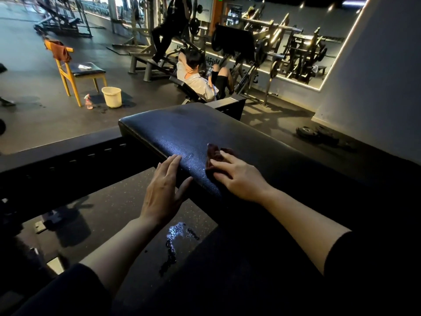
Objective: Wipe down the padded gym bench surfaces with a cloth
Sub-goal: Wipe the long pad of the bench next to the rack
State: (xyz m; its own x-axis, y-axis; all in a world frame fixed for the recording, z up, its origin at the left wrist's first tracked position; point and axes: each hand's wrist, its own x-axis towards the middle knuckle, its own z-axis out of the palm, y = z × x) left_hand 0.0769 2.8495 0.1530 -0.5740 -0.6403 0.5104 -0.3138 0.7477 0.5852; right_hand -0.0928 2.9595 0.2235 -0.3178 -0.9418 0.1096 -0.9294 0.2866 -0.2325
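So the landmark here is the wooden chair (75, 71) with the dark seat, out on the gym floor. A reddish-brown garment (61, 51) is draped over its backrest and something pale and flat (84, 66) lies on the seat. Right by its front legs sits a cream bucket (111, 96), with a small spray bottle (88, 101) just beside that. Well to the right of the chair a person in a white shirt (198, 80) reclines on a machine, and farther right still a couple of weight plates (316, 134) lie on the floor near the wall.
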